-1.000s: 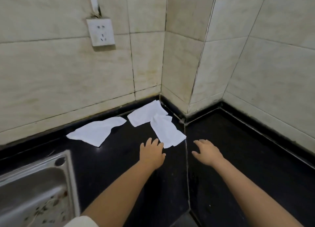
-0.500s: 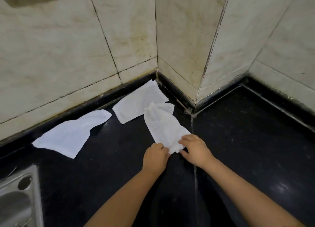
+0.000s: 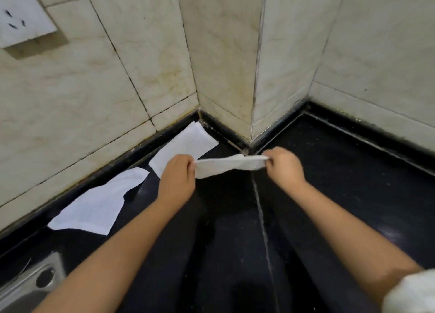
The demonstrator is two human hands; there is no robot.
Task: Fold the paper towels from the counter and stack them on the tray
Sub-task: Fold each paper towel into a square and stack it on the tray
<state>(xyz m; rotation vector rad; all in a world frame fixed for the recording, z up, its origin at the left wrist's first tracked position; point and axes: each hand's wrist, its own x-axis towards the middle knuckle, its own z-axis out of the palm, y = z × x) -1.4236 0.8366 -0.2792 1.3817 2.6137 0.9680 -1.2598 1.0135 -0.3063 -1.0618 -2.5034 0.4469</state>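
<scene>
Spreading across the lower frame, the black counter (image 3: pixel 341 195) is carrying two flat paper towels: one (image 3: pixel 94 207) near the sink (image 3: pixel 28 287), another (image 3: pixel 186 143) lying in the corner. Above it, the left hand (image 3: pixel 177 178) and right hand (image 3: pixel 284 167) are each pinching an end of a third towel (image 3: pixel 228 165), stretching it between them.

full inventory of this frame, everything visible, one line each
held paper towel: 1, white, stretched between both hands above the counter
paper towels on counter: 2, white, flat, one in the wall corner, one further left
counter: 1, black, with a seam down the middle
sink: 1, steel, bottom left, partly cut off
wall socket: 1, white, upper left on the tiled wall
tiled walls: cream, behind the counter
tray: none in view
left hand: pinching the towel's left end
right hand: pinching its right end
</scene>
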